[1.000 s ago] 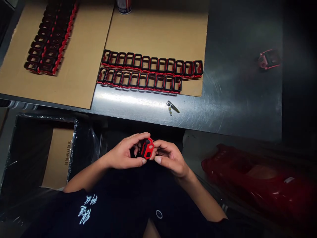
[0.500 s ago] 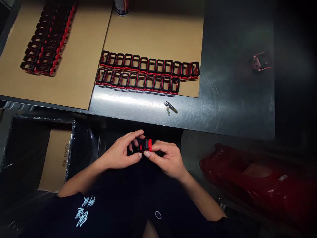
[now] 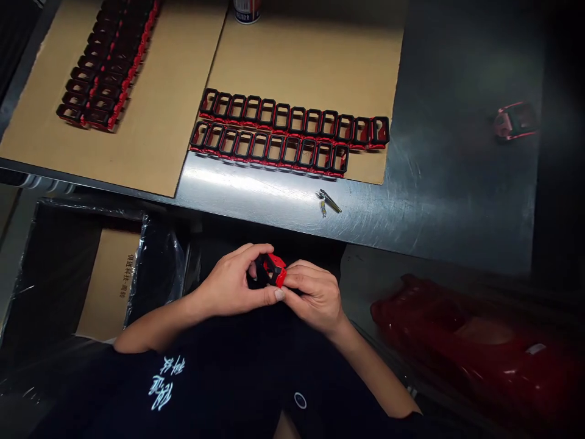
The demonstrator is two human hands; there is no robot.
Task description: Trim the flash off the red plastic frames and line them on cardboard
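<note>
Between my two hands, close to my body and below the table's front edge, is a small red and black plastic frame. My left hand has its thumb and fingers around the frame's left side. From the right, my right hand pinches its red edge with thumb and bent fingers. Several similar red and black frames stand in two rows on the cardboard ahead of me. Nearer, a small pair of metal clippers or tweezers lies on the bare metal; its exact kind is unclear.
More frames line the left cardboard sheet. A can stands at the back. One separate frame lies on the metal table at right. Below are a plastic-lined box and a red plastic bag.
The frame has turned in my hands, now showing its opening and more red. My left fingers have closed onto it. The whole view has shifted slightly, moving the table things rightward.
</note>
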